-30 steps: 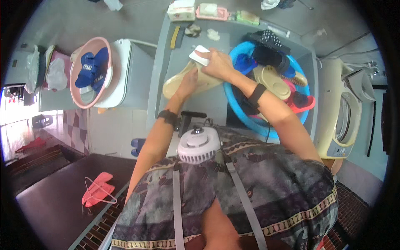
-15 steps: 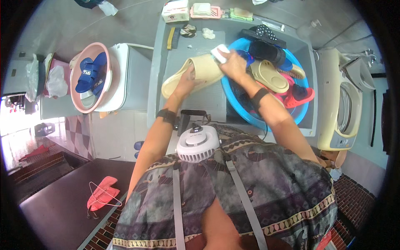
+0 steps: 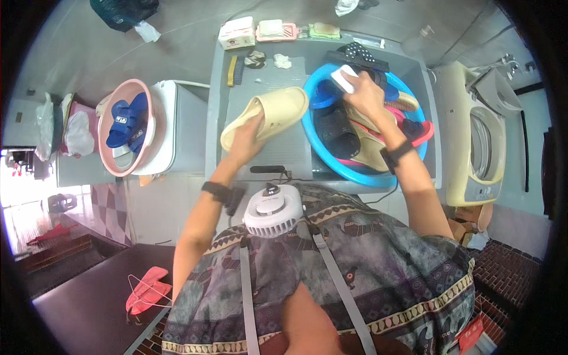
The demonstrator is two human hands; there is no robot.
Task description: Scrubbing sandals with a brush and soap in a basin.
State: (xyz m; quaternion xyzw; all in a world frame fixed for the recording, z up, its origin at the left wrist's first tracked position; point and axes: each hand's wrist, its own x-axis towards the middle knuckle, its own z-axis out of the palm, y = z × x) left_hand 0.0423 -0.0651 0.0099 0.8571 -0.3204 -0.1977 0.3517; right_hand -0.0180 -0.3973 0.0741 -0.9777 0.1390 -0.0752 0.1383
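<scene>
My left hand (image 3: 246, 141) is closed on a cream-yellow slide slipper (image 3: 284, 109), its fingers reaching in under the strap from the heel end. The slipper is held above the ribbed washboard (image 3: 284, 151) of a grey sink. My right hand (image 3: 368, 99) grips a small white block (image 3: 341, 78), perhaps a brush or soap; its underside is hidden. That hand is over a round blue basin (image 3: 313, 135) piled with slippers. Among them are a black slipper (image 3: 337, 131), a blue one (image 3: 324, 97) and a pink-red one (image 3: 423, 134).
A yellow-backed brush (image 3: 231, 71) lies in the sink's far left corner. Soap in a pink dish (image 3: 286, 32) stands on the back ledge. Left is a pink basin (image 3: 106, 127) holding blue slippers; right, a cream washing machine (image 3: 464, 154). A white fan (image 3: 273, 212) hangs at my waist.
My right hand has moved away from the slipper, rightward over the blue basin, with the white block. My left hand still holds the slipper, now tilted more.
</scene>
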